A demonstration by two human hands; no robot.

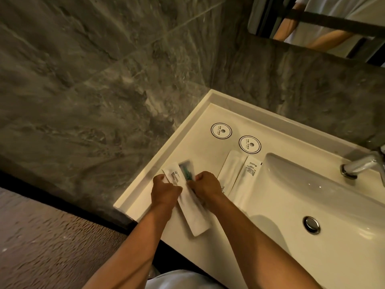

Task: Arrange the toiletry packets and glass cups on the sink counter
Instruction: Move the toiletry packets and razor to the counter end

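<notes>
Both my hands hold a long white toothbrush packet (192, 213) printed "BRUSHING TEETH" over the left part of the white sink counter (143, 205). My left hand (164, 189) grips its left edge and my right hand (205, 185) grips its right edge, near a clear window that shows a green toothbrush. Two more white packets (233, 174) (248, 176) lie side by side on the counter just right of my right hand. Two round paper coasters (221, 131) (249, 144) sit behind them near the back rim. No glass cups are visible.
The basin (312, 197) with its chrome drain (311, 224) lies to the right, and a chrome tap (360, 166) stands at its back. Grey marble walls close the counter at the left and back. A mirror (325, 24) hangs at the upper right.
</notes>
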